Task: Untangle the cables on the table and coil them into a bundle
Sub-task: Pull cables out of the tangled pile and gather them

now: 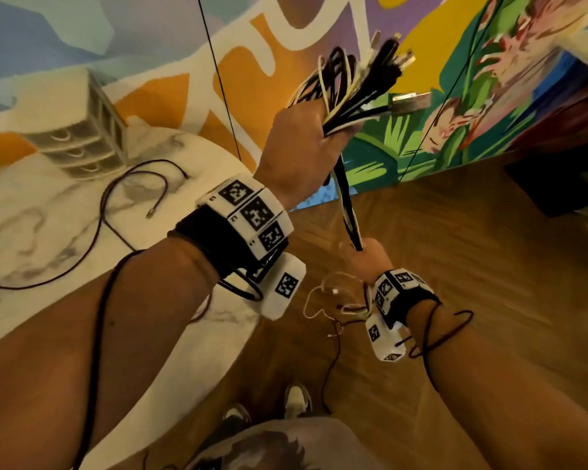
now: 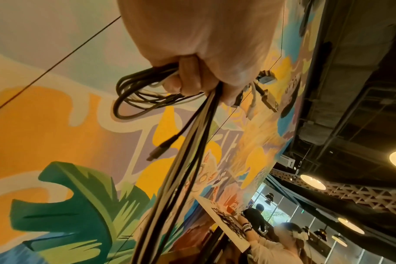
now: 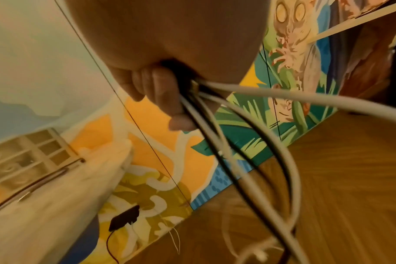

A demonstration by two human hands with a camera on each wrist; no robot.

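My left hand (image 1: 306,140) is raised in front of the mural and grips a bundle of black and white cables (image 1: 357,86). Loops and plug ends stick out above the fist. In the left wrist view the fingers (image 2: 188,78) curl round the loops (image 2: 136,96), with connectors (image 2: 265,92) on the other side. Straight strands (image 1: 345,201) run down from it to my right hand (image 1: 370,256), which grips them lower down. Loose thin ends (image 1: 333,300) dangle below that hand. The right wrist view shows its fingers (image 3: 167,100) wrapped round black and white strands (image 3: 237,128). One dark cable (image 1: 116,198) lies on the table.
A round white marble table (image 1: 48,232) stands at the left with a small drawer unit (image 1: 78,137) at its back. A painted wall (image 1: 455,113) is straight ahead, wooden floor (image 1: 455,249) lies below, and my shoes (image 1: 296,398) show beneath. People stand far off (image 2: 283,241).
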